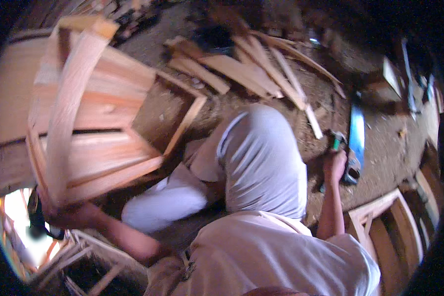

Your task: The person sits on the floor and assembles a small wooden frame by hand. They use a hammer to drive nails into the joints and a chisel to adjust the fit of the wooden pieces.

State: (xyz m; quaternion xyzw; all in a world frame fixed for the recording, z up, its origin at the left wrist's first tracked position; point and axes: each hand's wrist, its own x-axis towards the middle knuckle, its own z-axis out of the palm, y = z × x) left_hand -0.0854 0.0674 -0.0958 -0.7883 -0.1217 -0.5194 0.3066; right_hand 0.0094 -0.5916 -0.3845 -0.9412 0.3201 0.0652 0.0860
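Observation:
A pale wooden frame (73,106) with boards fixed across it stands tilted on my left. My left hand (76,215) is at its lower corner, by the end of a long slat; it looks closed on the wood, though blur and shadow hide the fingers. Out to the right, my right hand (334,164) is wrapped round a hammer (337,143) with a green part below its head. Right beside that fist, a handsaw (356,135) with a bluish blade lies on the ground. My bent knee (264,148) is between the two hands.
Loose boards and strips (241,69) lie piled on the dirt floor (385,143) ahead. Another wooden frame (385,212) is close on my right, and a slatted wooden piece (103,251) is at the lower left. A wood block (387,81) stands at the far right.

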